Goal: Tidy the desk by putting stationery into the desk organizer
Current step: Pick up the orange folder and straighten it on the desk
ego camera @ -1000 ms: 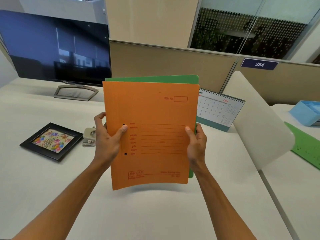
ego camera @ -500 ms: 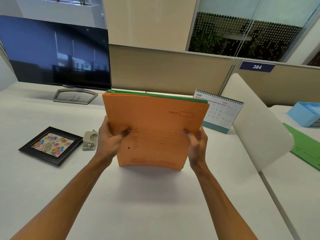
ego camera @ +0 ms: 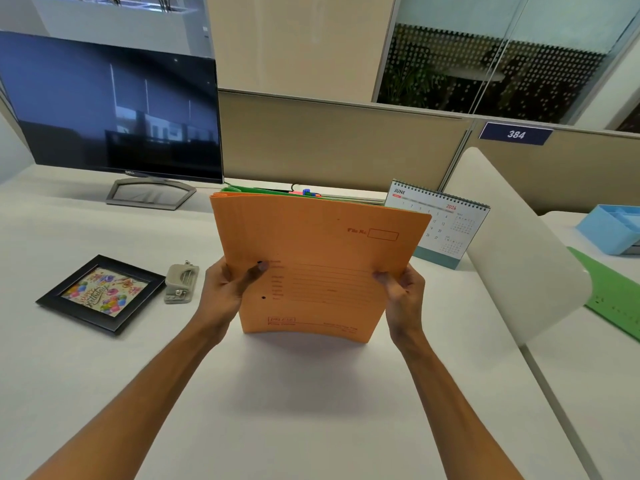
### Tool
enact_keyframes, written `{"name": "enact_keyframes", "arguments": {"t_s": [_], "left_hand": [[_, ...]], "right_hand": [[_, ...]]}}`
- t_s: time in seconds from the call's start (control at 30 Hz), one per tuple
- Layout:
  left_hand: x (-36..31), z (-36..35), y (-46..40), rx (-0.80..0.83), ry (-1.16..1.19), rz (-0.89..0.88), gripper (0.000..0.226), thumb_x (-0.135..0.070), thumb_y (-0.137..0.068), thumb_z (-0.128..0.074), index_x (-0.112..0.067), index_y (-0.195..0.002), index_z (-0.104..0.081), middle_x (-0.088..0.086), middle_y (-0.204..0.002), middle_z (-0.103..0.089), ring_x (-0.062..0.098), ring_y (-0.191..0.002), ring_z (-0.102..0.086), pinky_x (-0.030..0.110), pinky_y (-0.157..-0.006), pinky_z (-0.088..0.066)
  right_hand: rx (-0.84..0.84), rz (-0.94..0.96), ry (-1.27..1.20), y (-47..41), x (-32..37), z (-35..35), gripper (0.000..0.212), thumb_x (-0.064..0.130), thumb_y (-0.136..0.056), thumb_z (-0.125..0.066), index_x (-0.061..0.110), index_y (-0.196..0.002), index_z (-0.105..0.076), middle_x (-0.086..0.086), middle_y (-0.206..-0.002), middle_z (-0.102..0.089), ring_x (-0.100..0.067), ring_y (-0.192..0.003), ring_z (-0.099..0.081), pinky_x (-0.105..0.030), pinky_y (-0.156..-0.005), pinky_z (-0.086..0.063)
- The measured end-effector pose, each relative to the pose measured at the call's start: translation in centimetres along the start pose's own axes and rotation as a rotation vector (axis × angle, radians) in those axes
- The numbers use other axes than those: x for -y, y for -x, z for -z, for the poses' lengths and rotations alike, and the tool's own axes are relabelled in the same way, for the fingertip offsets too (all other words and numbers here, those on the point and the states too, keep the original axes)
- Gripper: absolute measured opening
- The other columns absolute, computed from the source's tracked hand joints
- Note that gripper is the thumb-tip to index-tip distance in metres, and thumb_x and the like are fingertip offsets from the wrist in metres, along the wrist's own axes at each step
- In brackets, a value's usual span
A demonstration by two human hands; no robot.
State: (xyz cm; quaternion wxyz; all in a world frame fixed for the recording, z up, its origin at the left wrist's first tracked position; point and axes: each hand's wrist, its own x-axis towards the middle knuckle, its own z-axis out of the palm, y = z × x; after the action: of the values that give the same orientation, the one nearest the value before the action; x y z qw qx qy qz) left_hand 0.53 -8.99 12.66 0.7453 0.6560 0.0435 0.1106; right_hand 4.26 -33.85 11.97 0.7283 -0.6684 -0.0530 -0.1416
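An orange file folder [ego camera: 322,251] stands upright on its lower edge on the white desk [ego camera: 311,393], with a green folder [ego camera: 242,190] behind it showing only at the top. My left hand [ego camera: 228,292] grips the folders' left edge, thumb on the front. My right hand [ego camera: 403,296] grips the right edge the same way. Small red and blue items [ego camera: 306,192] peek out just behind the folders' top edge. A light blue desk organizer [ego camera: 613,230] sits far right on the neighbouring desk.
A grey hole punch [ego camera: 180,284] and a black picture frame [ego camera: 102,294] lie left of my hands. A monitor [ego camera: 110,112] stands at back left, a desk calendar [ego camera: 446,223] at back right. A white divider panel [ego camera: 512,244] and a green sheet [ego camera: 613,296] lie right.
The folders have dropped from mid-air and tilted away, their lower edge now resting on the desk. Both hands kept their grip and moved down with them.
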Motion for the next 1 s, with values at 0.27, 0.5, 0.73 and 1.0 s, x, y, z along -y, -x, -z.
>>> {"name": "enact_keyframes", "arguments": {"t_s": [0.27, 0.5, 0.73, 1.0], "left_hand": [[4.1, 0.8, 1.1, 0.042, -0.088, 0.058, 0.029, -0.018, -0.095, -0.057, -0.017, -0.123, -0.06, -0.006, -0.113, -0.071, 0.014, -0.104, -0.067, 0.023, -0.08, -0.056], [4.7, 0.3, 0.0, 0.014, -0.106, 0.122, 0.036, -0.028, -0.097, -0.055, -0.02, -0.132, -0.053, -0.005, -0.119, -0.068, 0.014, -0.105, -0.067, 0.036, -0.086, -0.055], [5.7, -0.9, -0.6, -0.044, -0.096, 0.23, 0.028, -0.018, -0.096, -0.057, -0.013, -0.124, -0.053, 0.005, -0.117, -0.067, 0.024, -0.1, -0.068, 0.046, -0.083, -0.057], [8.0, -5.3, 1.4, -0.017, -0.218, 0.364, 0.028, 0.001, -0.095, -0.047, -0.018, -0.113, -0.057, 0.0, -0.104, -0.064, 0.019, -0.087, -0.067, 0.027, -0.06, -0.053]], "right_hand": [[0.058, -0.139, 0.106, 2.0, -4.4, 1.3, 0.018, 0.018, -0.087, -0.053, 0.011, -0.097, -0.066, -0.005, -0.093, -0.07, -0.02, -0.088, -0.066, -0.035, -0.077, -0.056], [0.056, -0.135, 0.273, 2.3, -4.4, 1.0, 0.02, 0.024, -0.101, -0.048, 0.031, -0.119, -0.049, 0.016, -0.116, -0.062, -0.005, -0.104, -0.062, -0.022, -0.083, -0.054], [-0.07, -0.15, 0.349, 1.6, -4.5, 3.0, 0.03, 0.034, -0.098, -0.054, 0.027, -0.126, -0.045, 0.004, -0.12, -0.063, -0.015, -0.103, -0.065, -0.035, -0.085, -0.056], [-0.09, -0.342, 0.52, 2.1, -6.2, 7.8, 0.036, 0.021, -0.097, -0.056, 0.017, -0.132, -0.047, 0.005, -0.114, -0.056, -0.015, -0.101, -0.056, -0.032, -0.085, -0.047]]}}
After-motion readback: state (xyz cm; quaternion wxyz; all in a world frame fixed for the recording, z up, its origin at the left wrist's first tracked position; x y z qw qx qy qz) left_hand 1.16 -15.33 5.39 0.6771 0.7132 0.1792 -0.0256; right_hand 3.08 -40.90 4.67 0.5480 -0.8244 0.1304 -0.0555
